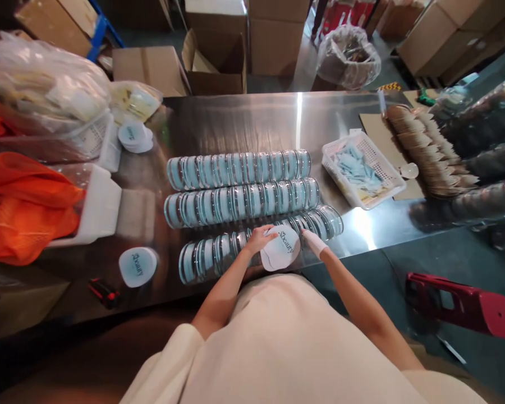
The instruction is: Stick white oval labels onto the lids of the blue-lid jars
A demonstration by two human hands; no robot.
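My left hand [258, 238] and right hand [313, 241] pinch a round label [280, 248] over the near-edge row of tins [219, 252], lining it up.

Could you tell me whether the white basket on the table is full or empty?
Partly full: the white basket holds a loose layer of pale blue packets, below its rim.

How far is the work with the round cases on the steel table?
Two full rows of round cases look done. The left hand and right hand hold a round label stack over the third row. Another stack waits nearby.
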